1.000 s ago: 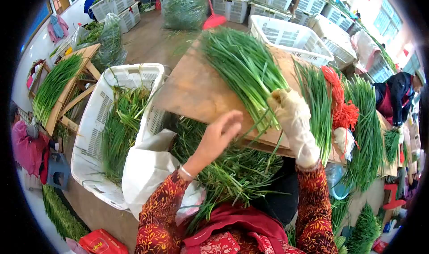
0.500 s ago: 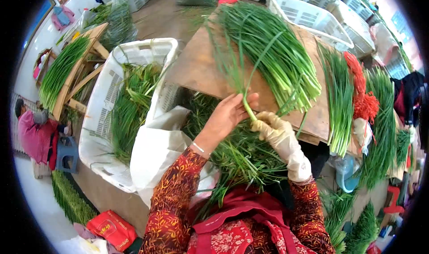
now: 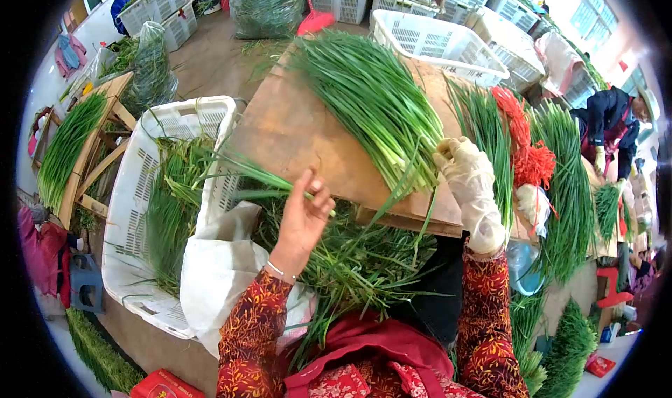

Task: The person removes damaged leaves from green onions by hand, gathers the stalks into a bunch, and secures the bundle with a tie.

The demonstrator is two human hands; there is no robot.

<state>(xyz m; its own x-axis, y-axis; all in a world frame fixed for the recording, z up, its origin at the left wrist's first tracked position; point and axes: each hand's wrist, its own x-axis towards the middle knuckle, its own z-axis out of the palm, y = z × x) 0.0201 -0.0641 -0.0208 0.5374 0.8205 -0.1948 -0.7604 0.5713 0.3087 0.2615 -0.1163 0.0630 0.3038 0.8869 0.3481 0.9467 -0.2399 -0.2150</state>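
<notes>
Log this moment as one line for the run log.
left hand: holds few green stalks | right hand, gloved: on chive bundle | bundle lies on wooden board | white crate at left

Sleeves: both arms in dark red fabric with orange-yellow leaf/flower print, full length to the wrists. Left hand (image 3: 302, 216) bare, thin silver bangle (image 3: 277, 270) at the wrist. Right hand (image 3: 470, 181) in a cream rubber glove, wrinkled, cuff over the sleeve end. Plain red cloth (image 3: 371, 352) bunched across the lap, near edge.
</notes>
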